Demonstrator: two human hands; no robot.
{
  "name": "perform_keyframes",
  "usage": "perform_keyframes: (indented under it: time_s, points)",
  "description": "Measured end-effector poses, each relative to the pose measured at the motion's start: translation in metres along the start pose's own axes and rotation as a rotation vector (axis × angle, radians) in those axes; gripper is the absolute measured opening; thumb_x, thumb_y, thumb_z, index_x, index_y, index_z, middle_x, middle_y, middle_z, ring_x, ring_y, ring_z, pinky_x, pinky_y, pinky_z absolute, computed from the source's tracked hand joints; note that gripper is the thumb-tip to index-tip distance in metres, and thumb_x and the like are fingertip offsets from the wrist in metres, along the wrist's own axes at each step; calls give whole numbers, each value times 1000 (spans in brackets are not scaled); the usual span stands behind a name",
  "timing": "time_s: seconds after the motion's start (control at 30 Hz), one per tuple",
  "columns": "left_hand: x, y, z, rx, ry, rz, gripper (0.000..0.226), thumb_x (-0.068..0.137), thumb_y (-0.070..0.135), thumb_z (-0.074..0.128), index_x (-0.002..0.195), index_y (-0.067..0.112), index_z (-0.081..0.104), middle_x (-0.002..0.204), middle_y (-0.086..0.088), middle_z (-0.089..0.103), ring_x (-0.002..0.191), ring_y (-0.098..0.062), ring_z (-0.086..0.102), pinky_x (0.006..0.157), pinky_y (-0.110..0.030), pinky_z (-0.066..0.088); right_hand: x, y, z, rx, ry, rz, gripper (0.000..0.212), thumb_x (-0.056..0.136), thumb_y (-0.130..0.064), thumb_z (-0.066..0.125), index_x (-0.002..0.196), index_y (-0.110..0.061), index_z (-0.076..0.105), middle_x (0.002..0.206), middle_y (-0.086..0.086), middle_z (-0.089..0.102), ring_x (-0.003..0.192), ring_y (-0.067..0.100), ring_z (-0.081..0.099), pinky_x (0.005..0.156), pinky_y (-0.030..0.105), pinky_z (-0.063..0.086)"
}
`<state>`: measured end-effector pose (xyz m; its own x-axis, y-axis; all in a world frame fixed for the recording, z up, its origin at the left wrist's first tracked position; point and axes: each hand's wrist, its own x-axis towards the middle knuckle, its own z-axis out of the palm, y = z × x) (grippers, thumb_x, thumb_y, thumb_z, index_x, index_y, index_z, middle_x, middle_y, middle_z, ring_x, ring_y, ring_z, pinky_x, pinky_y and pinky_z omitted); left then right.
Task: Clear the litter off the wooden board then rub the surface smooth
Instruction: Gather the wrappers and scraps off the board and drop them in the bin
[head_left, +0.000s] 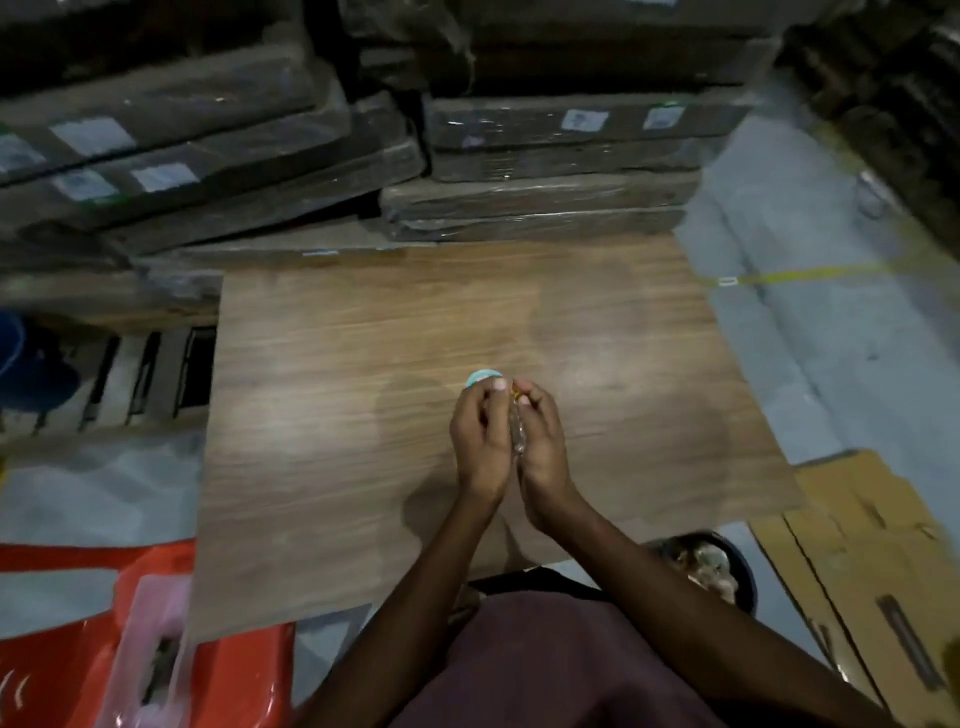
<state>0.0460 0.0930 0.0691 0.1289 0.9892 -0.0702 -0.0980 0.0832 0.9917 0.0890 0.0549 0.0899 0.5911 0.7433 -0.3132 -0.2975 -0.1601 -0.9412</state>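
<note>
A large wooden board (363, 415) lies flat in front of me, its surface bare where it shows. My left hand (478, 441) and my right hand (540, 447) are pressed close together above the board's middle. Between the palms sits a small crumpled scrap of litter (517, 434), greyish with a yellow bit at the top. A round teal piece (483, 378) peeks out above my left fingertips, which curl round it. My right fingers pinch the scrap.
Stacks of plastic-wrapped dark packages (545, 156) rise behind the board. A black bin (711, 566) holding litter stands at my right knee, beside flattened cardboard (857, 571). A red plastic stool (104, 649) is at the lower left. Grey floor lies to the right.
</note>
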Motion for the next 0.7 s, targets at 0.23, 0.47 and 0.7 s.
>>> perform_keyframes:
  time_s: [0.23, 0.47, 0.7]
  points:
    - [-39, 36, 69, -117, -177, -2, 43, 85, 48, 61, 101, 8, 69, 99, -10, 71, 90, -13, 63, 81, -30, 50, -22, -47, -66, 143, 242, -130, 27, 107, -11, 45, 129, -14, 61, 125, 12, 69, 107, 20, 69, 73, 21, 56]
    - [-100, 57, 138, -157, -376, 78, 33, 82, 42, 70, 105, 18, 65, 104, -2, 69, 95, -15, 66, 84, -34, 55, -48, -80, -147, 220, 498, -320, 26, 108, -5, 41, 113, -7, 67, 97, -5, 73, 87, 5, 71, 71, 22, 56]
    - [-185, 45, 246, -166, -551, 46, 40, 82, 37, 74, 108, 8, 63, 105, -9, 67, 95, -17, 66, 81, -27, 54, -65, -88, -277, 241, 682, -355, 29, 108, -29, 45, 112, -19, 72, 114, 7, 72, 111, 24, 69, 91, 43, 58]
